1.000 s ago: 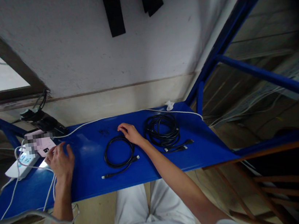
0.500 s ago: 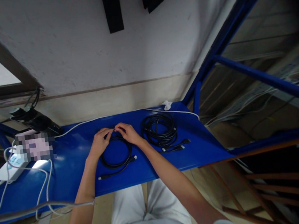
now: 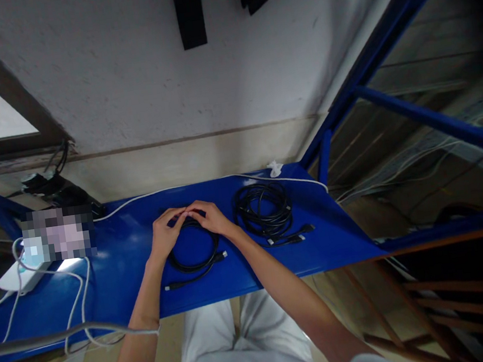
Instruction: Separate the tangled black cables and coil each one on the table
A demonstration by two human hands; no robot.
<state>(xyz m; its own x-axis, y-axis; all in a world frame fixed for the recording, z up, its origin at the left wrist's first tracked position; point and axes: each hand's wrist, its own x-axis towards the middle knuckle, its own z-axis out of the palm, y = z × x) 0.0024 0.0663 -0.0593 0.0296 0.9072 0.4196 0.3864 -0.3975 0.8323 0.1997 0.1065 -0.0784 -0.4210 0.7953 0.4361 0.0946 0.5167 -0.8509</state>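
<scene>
A small coil of black cable [image 3: 198, 259] lies on the blue table [image 3: 136, 260] in front of me, its two plug ends trailing toward the near edge. My left hand [image 3: 166, 232] and my right hand [image 3: 210, 216] rest on the far part of the coil, fingertips meeting and curled over the cable. A bigger bundle of black cables [image 3: 264, 212] lies just right of my right hand, untouched.
A white power strip [image 3: 16, 276] with white leads sits at the table's left end, beside a blurred pink object [image 3: 59, 234]. A white cord [image 3: 171, 190] runs along the table's far edge. Blue frame bars [image 3: 420, 116] rise at the right; wooden chair rails [image 3: 417, 300] stand below.
My left hand has come from the power strip at the left over to the small coil, joining my right hand there. The right hand has stayed on the coil.
</scene>
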